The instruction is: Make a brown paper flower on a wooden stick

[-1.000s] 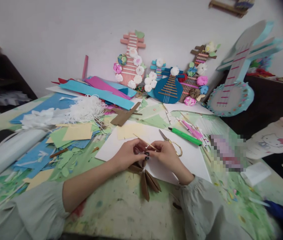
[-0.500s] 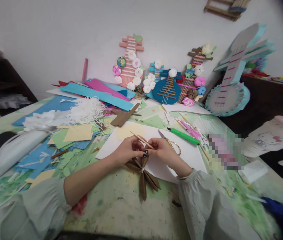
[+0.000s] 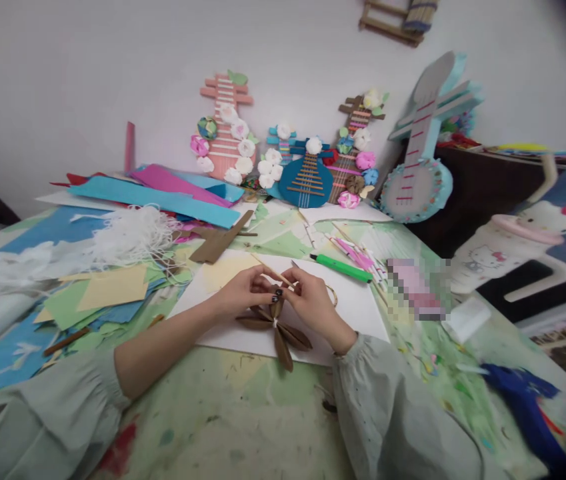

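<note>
Two hands: the left hand (image 3: 243,292) and right hand (image 3: 315,305) met at the fingertips, low before the person.
Left pinch: closed on the upper petal of the brown flower (image 3: 284,348), as far as I could tell; fingers hid the exact hold.
Right pinch: seemingly closed on the lower end of a thin stick (image 3: 273,272), which slanted up and left from the grip.
Flower: right below the grip, petals spread from a white tie (image 3: 276,323), over the paper (image 3: 360,312).
Petal work: I judged that a light pinch near the tie and slow turns of the stick suited it; pressing hard might have creased the petals.
Cup: well right of the grip, pink-rimmed; its wall hid whatever it held (image 3: 487,259).
Cabinet (image 3: 463,193): beyond the grip, far right, coloured scraps on top, its inside out of my sight.
</note>
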Action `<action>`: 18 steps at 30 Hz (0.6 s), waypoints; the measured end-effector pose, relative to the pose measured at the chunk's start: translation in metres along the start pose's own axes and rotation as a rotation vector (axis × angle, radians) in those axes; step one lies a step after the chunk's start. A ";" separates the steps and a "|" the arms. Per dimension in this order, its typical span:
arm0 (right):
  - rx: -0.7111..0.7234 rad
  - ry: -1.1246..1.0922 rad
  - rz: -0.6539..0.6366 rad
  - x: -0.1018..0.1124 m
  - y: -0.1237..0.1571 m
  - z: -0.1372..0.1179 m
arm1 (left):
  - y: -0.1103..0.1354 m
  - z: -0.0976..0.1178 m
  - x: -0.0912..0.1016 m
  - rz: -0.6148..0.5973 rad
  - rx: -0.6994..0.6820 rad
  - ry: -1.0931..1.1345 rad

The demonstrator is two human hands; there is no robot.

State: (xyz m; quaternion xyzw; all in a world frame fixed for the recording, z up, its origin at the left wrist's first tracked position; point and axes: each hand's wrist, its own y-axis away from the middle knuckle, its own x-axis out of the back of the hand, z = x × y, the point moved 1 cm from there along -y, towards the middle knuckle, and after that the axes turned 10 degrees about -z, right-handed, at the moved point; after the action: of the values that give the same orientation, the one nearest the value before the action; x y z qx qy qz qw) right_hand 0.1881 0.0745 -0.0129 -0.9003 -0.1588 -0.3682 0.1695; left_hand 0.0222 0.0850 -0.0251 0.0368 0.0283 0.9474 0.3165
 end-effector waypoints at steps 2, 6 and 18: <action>-0.002 0.100 0.033 0.013 0.008 -0.009 | 0.001 -0.002 -0.001 0.019 -0.008 -0.023; -0.145 0.323 0.199 0.067 0.053 -0.023 | 0.005 -0.004 -0.002 0.092 0.014 -0.065; -1.366 0.624 0.219 0.149 0.276 0.085 | 0.008 -0.004 -0.005 0.105 -0.039 -0.104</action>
State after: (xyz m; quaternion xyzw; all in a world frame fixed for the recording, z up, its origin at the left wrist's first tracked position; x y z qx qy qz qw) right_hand 0.4544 -0.1112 -0.0151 -0.6699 0.2500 -0.6033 -0.3532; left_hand 0.0214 0.0755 -0.0283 0.0809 -0.0087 0.9599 0.2682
